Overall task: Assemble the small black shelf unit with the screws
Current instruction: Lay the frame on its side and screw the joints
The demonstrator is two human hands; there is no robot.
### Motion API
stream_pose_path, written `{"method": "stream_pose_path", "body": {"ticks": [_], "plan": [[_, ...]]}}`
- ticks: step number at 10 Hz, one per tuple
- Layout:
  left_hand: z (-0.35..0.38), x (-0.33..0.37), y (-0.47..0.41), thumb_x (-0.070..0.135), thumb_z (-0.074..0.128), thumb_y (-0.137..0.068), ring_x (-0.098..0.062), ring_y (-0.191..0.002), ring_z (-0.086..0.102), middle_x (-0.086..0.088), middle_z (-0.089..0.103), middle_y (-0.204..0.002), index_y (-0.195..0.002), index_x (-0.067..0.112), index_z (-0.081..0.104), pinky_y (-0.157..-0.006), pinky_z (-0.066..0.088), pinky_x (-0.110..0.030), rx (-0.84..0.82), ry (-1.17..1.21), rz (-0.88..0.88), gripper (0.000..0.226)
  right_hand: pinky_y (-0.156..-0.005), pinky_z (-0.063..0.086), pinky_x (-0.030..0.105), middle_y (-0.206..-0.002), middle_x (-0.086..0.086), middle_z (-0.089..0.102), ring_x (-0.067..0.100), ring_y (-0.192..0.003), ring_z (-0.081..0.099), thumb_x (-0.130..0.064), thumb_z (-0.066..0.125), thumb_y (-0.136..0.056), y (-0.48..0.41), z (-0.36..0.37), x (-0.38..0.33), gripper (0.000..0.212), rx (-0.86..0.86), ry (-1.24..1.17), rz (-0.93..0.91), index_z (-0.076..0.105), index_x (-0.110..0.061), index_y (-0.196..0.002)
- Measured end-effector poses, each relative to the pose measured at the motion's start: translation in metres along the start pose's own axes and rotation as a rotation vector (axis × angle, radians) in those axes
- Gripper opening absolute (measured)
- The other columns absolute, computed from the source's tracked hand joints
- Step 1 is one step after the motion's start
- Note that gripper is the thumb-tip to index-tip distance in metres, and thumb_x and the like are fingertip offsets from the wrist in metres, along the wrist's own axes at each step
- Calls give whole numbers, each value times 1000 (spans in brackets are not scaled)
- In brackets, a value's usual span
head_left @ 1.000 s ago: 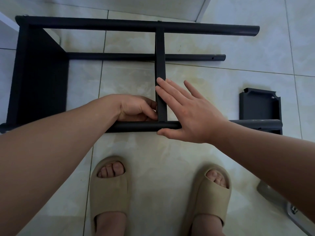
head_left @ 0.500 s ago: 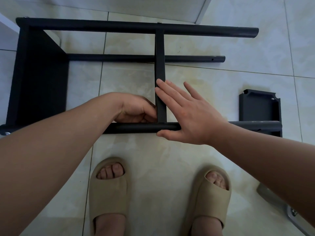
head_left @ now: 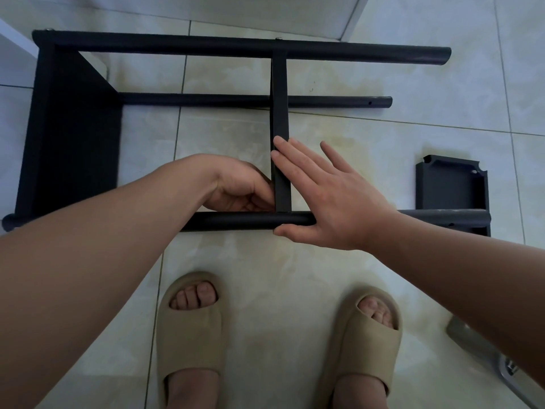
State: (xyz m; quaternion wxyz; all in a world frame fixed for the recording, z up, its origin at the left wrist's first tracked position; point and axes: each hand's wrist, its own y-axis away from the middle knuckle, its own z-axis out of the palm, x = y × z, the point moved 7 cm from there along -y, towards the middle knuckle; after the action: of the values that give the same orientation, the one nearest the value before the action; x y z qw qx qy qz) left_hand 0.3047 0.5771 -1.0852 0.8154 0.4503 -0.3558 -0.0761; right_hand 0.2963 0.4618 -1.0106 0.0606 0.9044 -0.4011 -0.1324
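The black shelf frame (head_left: pixel 206 48) lies on its side on the tiled floor, with round poles running left to right and a shelf panel (head_left: pixel 73 137) fixed at its left end. A middle shelf panel (head_left: pixel 278 107) stands edge-on between the far pole and the near pole (head_left: pixel 236 221). My left hand (head_left: pixel 239 187) is curled at the panel's left side where it meets the near pole; what its fingers hold is hidden. My right hand (head_left: pixel 327 196) lies flat with straight fingers against the panel's right side, its thumb under the near pole.
A loose black shelf panel (head_left: pixel 451 184) lies on the floor at the right, behind the near pole's end. My feet in beige slippers (head_left: pixel 188 332) stand just in front of the frame. A metal object (head_left: pixel 507 367) shows at the lower right. A white cabinet edge (head_left: pixel 351 16) is beyond.
Almost nothing has moved. Both hands stay at the joint of the middle panel and near pole; the left hand's fingers shift slightly.
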Motion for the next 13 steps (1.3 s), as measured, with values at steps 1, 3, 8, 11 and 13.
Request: {"method": "stream_pose_path", "body": {"ticks": [1, 3, 8, 11, 13], "plan": [[1, 2, 0, 3, 67, -66, -17, -67, 71, -7, 72, -74, -64, 17, 78, -60, 56, -24, -10, 2, 2, 18, -127, 7, 50, -171, 0, -1, 17, -157, 0, -80, 31, -87, 0, 0, 0, 104, 1, -1, -1, 10, -13, -163], [-1, 1, -1, -9, 53, -87, -19, -70, 72, -10, 72, -77, -76, 10, 75, -63, 59, -25, 19, 38, 23, 31, -127, 8, 50, -171, 0, -1, 16, -157, -1, -80, 31, -87, 0, 0, 0, 104, 2, 4, -2, 10, -12, -163], [1, -4, -4, -9, 53, -88, -19, -73, 73, -10, 73, -82, -95, 3, 69, -64, 58, -26, -2, 113, 101, 22, -127, 8, 49, -171, 0, -1, 16, -157, 0, -80, 30, -87, 0, 0, 0, 104, 3, 1, -4, 11, -12, -163], [3, -9, -5, 9, 63, -72, -17, -71, 71, -8, 73, -79, -78, 13, 77, -63, 56, -25, -28, 76, 112, 15, -127, 8, 50, -171, -1, -2, 16, -157, 0, -80, 29, -86, 0, 0, 0, 104, -2, -9, -3, 11, -13, -163], [2, -6, -6, -7, 54, -86, -22, -74, 70, -15, 70, -86, -99, -2, 64, -69, 58, -30, -5, 107, 162, 17, -127, 7, 49, -171, -1, -3, 15, -157, -2, -81, 29, -86, 0, 0, 0, 104, -9, -10, -1, 9, -13, -163]]}}
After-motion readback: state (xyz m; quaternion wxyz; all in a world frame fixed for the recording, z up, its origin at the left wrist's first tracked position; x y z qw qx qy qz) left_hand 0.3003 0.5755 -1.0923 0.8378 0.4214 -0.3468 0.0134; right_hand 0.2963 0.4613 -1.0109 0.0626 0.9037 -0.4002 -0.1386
